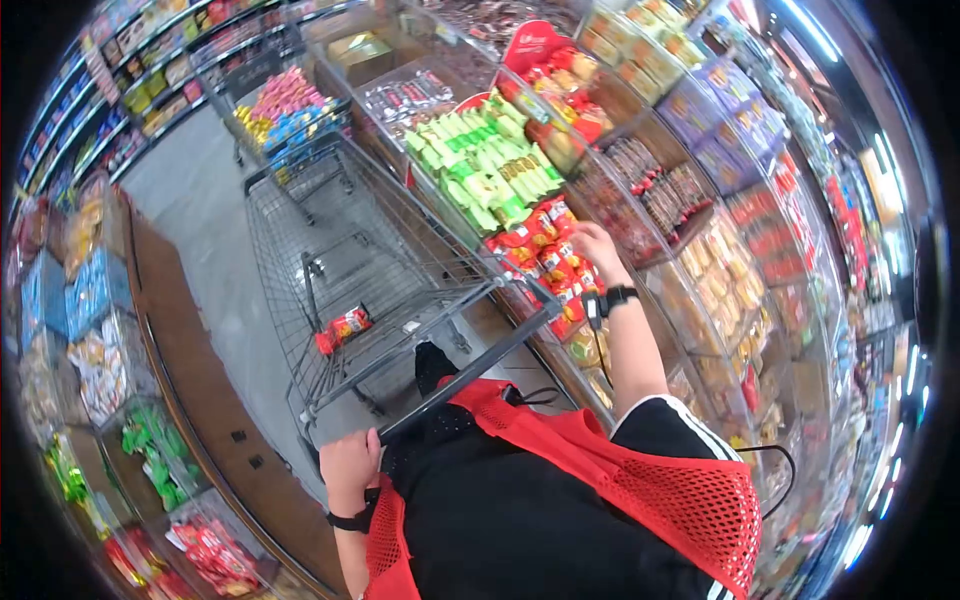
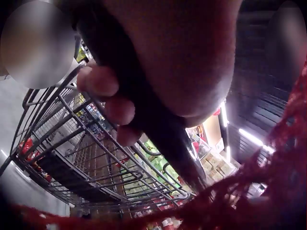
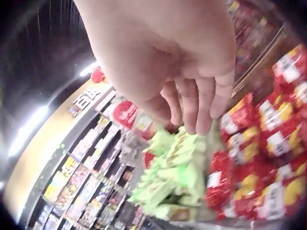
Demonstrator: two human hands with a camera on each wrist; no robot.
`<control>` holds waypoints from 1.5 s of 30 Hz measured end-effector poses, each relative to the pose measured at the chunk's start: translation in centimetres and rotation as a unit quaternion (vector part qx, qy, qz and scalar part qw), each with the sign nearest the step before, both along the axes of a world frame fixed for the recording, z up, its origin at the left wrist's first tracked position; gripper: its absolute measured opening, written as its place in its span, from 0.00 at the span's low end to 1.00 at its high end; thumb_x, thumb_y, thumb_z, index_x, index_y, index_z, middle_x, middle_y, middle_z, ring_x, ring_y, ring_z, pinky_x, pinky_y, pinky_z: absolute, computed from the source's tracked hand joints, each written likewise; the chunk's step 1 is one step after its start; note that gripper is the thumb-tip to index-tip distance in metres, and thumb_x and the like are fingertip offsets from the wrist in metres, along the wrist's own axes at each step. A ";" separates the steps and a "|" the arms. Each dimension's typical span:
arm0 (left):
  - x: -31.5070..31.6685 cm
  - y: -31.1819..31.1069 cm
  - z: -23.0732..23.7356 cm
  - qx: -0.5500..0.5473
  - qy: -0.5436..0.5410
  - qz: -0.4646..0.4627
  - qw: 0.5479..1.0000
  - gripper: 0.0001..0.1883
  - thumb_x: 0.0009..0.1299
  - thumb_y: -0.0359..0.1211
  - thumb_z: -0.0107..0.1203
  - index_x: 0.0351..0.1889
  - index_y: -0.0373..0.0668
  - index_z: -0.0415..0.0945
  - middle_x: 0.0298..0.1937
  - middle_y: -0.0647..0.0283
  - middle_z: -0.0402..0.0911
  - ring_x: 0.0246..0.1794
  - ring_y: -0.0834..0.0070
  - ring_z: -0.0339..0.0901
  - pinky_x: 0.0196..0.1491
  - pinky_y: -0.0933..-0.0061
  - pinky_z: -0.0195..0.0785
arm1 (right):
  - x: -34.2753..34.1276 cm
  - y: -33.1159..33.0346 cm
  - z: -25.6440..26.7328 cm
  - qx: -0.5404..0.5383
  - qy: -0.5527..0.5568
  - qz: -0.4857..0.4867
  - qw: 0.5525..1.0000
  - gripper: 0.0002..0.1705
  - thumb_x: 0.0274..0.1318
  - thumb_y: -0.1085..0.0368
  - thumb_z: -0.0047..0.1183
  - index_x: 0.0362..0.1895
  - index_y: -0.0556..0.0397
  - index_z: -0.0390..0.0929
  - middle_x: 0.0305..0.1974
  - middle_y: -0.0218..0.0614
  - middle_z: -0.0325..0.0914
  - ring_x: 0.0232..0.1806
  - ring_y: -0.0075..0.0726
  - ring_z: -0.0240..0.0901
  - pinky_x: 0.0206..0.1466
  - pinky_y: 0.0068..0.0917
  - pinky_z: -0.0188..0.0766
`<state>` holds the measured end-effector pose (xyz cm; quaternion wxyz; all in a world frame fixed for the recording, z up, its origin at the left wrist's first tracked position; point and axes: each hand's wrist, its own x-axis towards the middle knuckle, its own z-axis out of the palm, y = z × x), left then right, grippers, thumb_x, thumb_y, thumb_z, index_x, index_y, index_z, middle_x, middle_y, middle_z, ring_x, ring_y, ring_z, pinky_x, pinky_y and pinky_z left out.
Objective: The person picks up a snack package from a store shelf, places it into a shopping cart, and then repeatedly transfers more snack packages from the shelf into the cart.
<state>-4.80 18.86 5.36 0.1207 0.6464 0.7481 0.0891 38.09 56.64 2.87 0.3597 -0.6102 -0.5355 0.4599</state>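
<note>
My left hand (image 1: 350, 462) grips the black handle (image 1: 475, 372) of a grey wire shopping cart (image 1: 345, 220). In the left wrist view its fingers (image 2: 119, 110) curl round the bar. My right hand (image 1: 598, 250) holds nothing and hovers over the right-hand bins, fingers loosely bent. Below it lie red snack packets (image 1: 545, 250) with yellow pictures, and just beyond them light green packets (image 1: 490, 160). In the right wrist view the fingertips overlap the edge of the green packets (image 3: 177, 167), with the red packets (image 3: 259, 158) alongside. One red packet (image 1: 343, 330) lies in the cart.
Clear-walled bins of wrapped snacks (image 1: 735, 265) rise on the right. Another cart (image 1: 290, 115) piled with pink, yellow and blue packets stands ahead. On the left a brown-edged counter (image 1: 200, 380) holds more bins, with grey floor (image 1: 190, 190) between.
</note>
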 end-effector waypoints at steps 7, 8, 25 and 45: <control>0.5 -1.1 -0.1 0.010 0.011 -0.003 1.000 0.16 0.66 0.41 0.49 0.20 0.44 0.76 0.18 0.57 0.76 0.18 0.57 0.74 0.25 0.59 0.66 | 7.6 -10.3 -12.1 -0.008 -0.334 0.000 0.943 0.20 0.45 0.58 0.57 0.45 0.49 0.78 0.42 0.41 0.79 0.48 0.45 0.75 0.53 0.36 0.69; 0.6 -1.4 0.0 0.012 0.012 -0.001 1.000 0.16 0.66 0.41 0.49 0.20 0.44 0.75 0.18 0.57 0.76 0.18 0.57 0.74 0.24 0.59 0.66 | 7.2 -10.7 -13.3 0.032 -0.361 0.039 0.931 0.22 0.43 0.58 0.59 0.46 0.47 0.78 0.45 0.42 0.78 0.52 0.47 0.73 0.55 0.38 0.67; 2.2 -4.9 -0.3 0.015 -0.003 0.027 1.000 0.16 0.61 0.41 0.53 0.14 0.43 0.75 0.15 0.57 0.75 0.15 0.58 0.73 0.23 0.60 0.67 | 1.2 -8.9 -13.1 -0.056 -0.509 0.121 0.850 0.25 0.44 0.58 0.56 0.45 0.62 0.75 0.52 0.54 0.68 0.56 0.56 0.65 0.58 0.42 0.66; 1.8 -6.2 0.0 0.035 0.005 0.035 0.999 0.16 0.59 0.41 0.54 0.13 0.44 0.75 0.15 0.58 0.75 0.15 0.59 0.73 0.22 0.61 0.66 | 2.1 -11.5 -11.1 0.000 -0.369 0.059 0.928 0.37 0.40 0.55 0.66 0.53 0.60 0.67 0.46 0.54 0.76 0.51 0.52 0.74 0.53 0.39 0.70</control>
